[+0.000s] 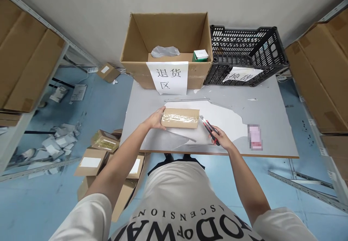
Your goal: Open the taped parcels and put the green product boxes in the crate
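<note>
A small brown cardboard box point(180, 118) with shiny clear tape along it lies on the table, over a worn white patch of the top. My left hand point(157, 118) grips its left end, thumb and fingers around the edge. In my right hand point(221, 138) is a red and black utility knife point(209, 130), its blade out and pointing up-left. The blade tip is close to the right end of the box; whether it touches, I cannot tell.
A large open carton point(127, 66) with a paper sign point(170, 77) stands at the back, beside a black plastic crate point(244, 57). A blurred pink item point(255, 137) lies at right. Several boxes point(91, 161) are stacked on the floor at left. Shelves point(324, 99) flank the table point(277, 125).
</note>
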Tool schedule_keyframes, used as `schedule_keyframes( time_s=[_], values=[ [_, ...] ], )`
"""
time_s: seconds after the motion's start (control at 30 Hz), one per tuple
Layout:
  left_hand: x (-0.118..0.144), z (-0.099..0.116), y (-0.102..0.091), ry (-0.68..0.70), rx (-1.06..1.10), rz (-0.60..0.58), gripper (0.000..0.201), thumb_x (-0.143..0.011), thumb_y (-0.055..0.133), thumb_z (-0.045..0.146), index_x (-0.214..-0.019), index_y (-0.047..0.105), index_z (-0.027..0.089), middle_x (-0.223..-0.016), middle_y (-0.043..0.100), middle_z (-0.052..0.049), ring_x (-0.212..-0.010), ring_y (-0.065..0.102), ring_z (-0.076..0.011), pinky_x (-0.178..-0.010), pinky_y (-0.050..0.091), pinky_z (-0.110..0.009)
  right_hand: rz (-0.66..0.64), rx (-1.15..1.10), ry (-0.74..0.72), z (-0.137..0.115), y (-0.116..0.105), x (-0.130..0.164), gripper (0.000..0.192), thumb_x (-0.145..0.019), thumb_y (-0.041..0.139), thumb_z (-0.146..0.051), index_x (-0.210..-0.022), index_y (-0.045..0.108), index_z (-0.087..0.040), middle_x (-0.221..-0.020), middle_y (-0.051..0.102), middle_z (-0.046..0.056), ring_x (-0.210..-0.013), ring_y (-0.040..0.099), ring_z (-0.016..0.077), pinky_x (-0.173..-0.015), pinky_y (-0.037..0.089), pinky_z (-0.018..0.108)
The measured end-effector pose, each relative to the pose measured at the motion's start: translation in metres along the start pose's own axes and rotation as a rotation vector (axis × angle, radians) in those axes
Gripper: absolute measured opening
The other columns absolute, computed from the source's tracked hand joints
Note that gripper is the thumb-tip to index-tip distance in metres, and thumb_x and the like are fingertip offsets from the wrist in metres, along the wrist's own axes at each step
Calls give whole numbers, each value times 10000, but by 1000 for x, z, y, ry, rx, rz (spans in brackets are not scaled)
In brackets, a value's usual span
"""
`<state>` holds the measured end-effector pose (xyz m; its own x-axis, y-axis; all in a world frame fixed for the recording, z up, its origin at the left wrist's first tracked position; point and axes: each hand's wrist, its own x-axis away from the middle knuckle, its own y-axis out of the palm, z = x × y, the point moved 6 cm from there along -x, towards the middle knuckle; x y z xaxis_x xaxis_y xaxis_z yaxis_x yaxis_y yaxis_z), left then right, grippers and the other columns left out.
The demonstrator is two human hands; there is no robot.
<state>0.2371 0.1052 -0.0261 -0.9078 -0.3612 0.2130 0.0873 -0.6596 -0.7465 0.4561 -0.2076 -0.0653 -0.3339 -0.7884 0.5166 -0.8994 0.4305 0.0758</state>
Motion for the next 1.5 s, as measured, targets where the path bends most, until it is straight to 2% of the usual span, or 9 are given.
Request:
schedule_keyframes(
  time_s=[0.1, 0.2, 0.33, 0.43, 0.6, 0.87, 1.03, 1.3, 1.5],
  values=[
    [7, -5, 5, -51, 134, 56, 1453, -367, 847, 520, -1474, 2, 105, -1502, 211, -223, -1345, 313, -359, -1103, 280, -430, 93, 191, -89, -24, -16, 9, 676, -798, 546, -568, -1355, 400, -215, -778, 632, 22, -443, 517, 106, -393, 422, 250],
    [21, -9, 23, -172, 317, 164, 1459, -388, 848, 519, -1473, -36, 106, -1503, 201, -231, -1337, 334, -348, -1096, 291, -431, 116, 540, -227, -74, -12, 8, 590, -853, 491, -523, -1369, 417, -249, -833, 660, 49, -505, 560, 145, -478, 475, 305],
    [45, -3, 63, -430, 524, 465, 1106, -614, 749, 530, -1458, 152, 136, -1464, 332, -178, -1343, 340, -300, -1108, 284, -417, -82, 1024, -485, -148, 60, -18, 470, -882, 490, -433, -1334, 482, -305, -1101, 665, 74, -902, 633, 266, -748, 490, 377],
    [57, 7, 91, -671, 673, 676, 720, -857, 487, 519, -1409, 245, 125, -1436, 372, -174, -1329, 370, -255, -1097, 311, -392, -246, 1242, -561, -175, 125, -47, 455, -902, 469, -379, -1348, 469, -292, -1135, 657, 85, -928, 627, 271, -729, 466, 340],
    [47, 16, 106, -775, 784, 739, 616, -916, 374, 497, -1382, 216, 126, -1415, 386, -175, -1319, 382, -226, -1073, 346, -364, -371, 1547, -566, -179, 178, -76, 448, -907, 470, -334, -1352, 456, -284, -1005, 687, 87, -765, 629, 216, -597, 390, 259],
    [41, 13, 102, -790, 755, 701, 705, -917, 327, 532, -1430, 120, 94, -1491, 251, -189, -1400, 221, -249, -1122, 262, -379, -369, 1646, -544, -174, 178, -82, 455, -921, 431, -348, -1369, 425, -273, -913, 688, 87, -711, 621, 210, -560, 354, 253],
    [48, 20, 97, -686, 684, 824, 764, -906, 394, 500, -1455, 48, 98, -1547, 81, -154, -1430, 79, -235, -1166, 148, -378, -404, 1694, -497, -170, 178, -81, 464, -953, 349, -370, -1408, 356, -278, -1052, 667, 100, -811, 632, 220, -617, 388, 264],
    [51, 19, 88, -594, 735, 1053, 498, -852, 557, 386, -1278, 437, 158, -1309, 518, -146, -1243, 466, -249, -1044, 366, -387, -464, 1882, -404, -169, 185, -76, 484, -975, 239, -368, -1448, 227, -266, -1148, 623, 131, -890, 636, 233, -689, 413, 285],
    [48, 13, 90, -623, 791, 1077, 455, -832, 590, 371, -1226, 485, 169, -1199, 591, -129, -1146, 541, -244, -961, 438, -381, -499, 1933, -413, -171, 184, -77, 473, -969, 256, -361, -1433, 231, -273, -1076, 641, 128, -850, 643, 240, -644, 396, 278]
  ],
)
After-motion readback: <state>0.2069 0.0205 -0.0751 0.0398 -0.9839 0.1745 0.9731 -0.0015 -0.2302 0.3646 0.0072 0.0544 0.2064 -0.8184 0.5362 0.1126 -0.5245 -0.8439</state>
